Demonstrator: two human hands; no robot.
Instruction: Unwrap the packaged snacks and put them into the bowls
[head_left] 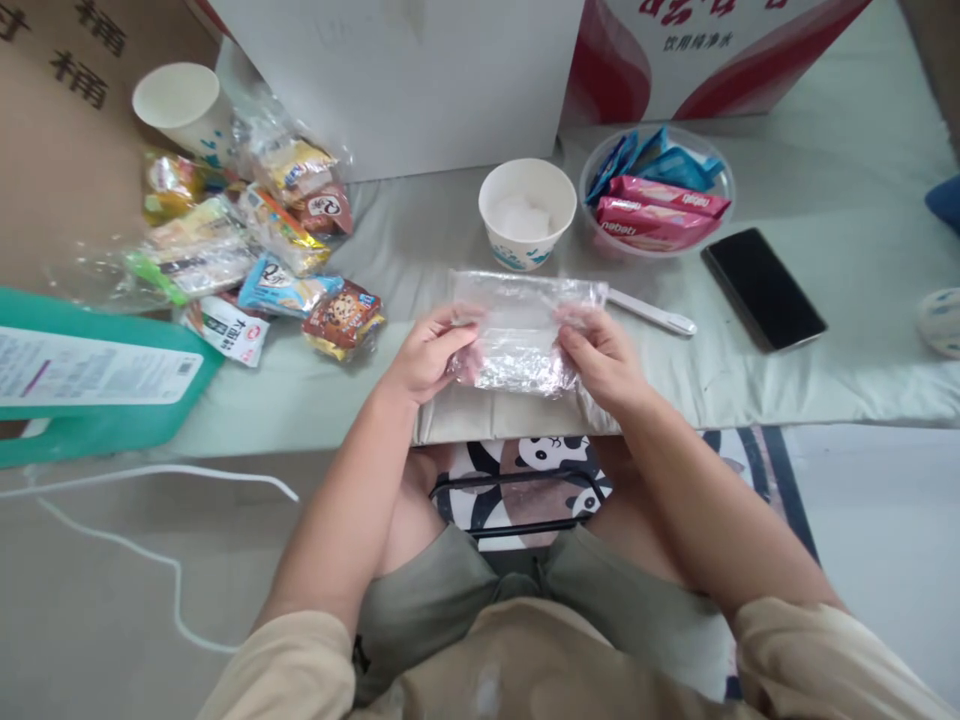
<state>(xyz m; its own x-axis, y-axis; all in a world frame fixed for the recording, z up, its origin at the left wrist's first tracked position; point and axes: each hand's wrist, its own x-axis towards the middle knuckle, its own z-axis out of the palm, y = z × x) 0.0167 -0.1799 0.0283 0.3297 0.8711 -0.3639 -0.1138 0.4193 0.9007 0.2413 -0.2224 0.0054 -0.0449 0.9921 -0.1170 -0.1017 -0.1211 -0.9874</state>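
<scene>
A clear plastic bag [521, 325] is stretched between both my hands above the near edge of the pale green table [825, 330]. My left hand [427, 352] pinches its left side and my right hand [600, 355] pinches its right side. The bag's lower part is crumpled and shiny. Just beyond it stands a white paper bowl [527, 212] with something white inside. A white plastic spoon [652, 313] lies to the right of the bag.
Several snack packets [277, 255] lie heaped at the left beside a paper cup [184, 105]. A clear bowl of wafer packets [656, 195] and a black phone [763, 288] sit at the right. Cardboard boxes [420, 80] stand behind. A teal box [97, 385] lies at far left.
</scene>
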